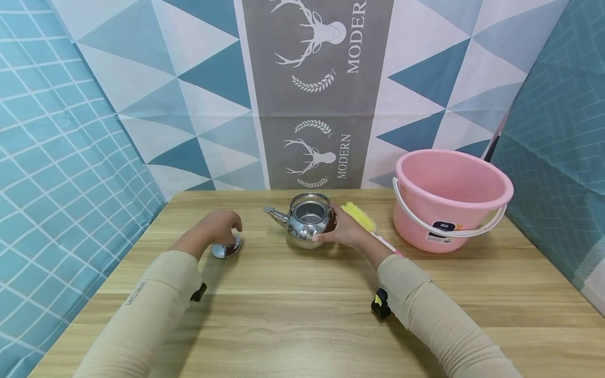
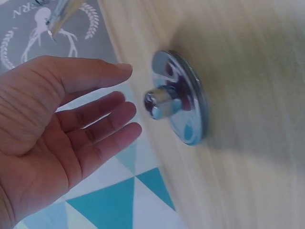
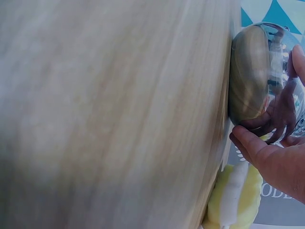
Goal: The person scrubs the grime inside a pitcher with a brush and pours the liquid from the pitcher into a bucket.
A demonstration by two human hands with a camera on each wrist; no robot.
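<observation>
A shiny metal teapot point(image 1: 306, 231) stands on the wooden table, its spout to the left and its top uncovered, showing a perforated strainer inside. My right hand point(image 1: 347, 227) holds the pot's right side, thumb at the front; in the right wrist view its fingers point(image 3: 252, 145) lie against the polished body point(image 3: 250, 71). To the left, a round metal lid point(image 1: 227, 248) with a knob rests on the table. Over it hovers my left hand point(image 1: 221, 228). The left wrist view has this hand's thumb and fingers point(image 2: 107, 148) loosely bent, a small gap away from the lid's knob point(image 2: 159, 102).
Behind the right hand lies a yellow fluffy brush point(image 1: 359, 216) with a white and pink handle. A pink bucket point(image 1: 411, 220) with a white handle stands at the back right. Patterned sheeting point(image 1: 208, 79) rises behind the table point(image 1: 283, 315).
</observation>
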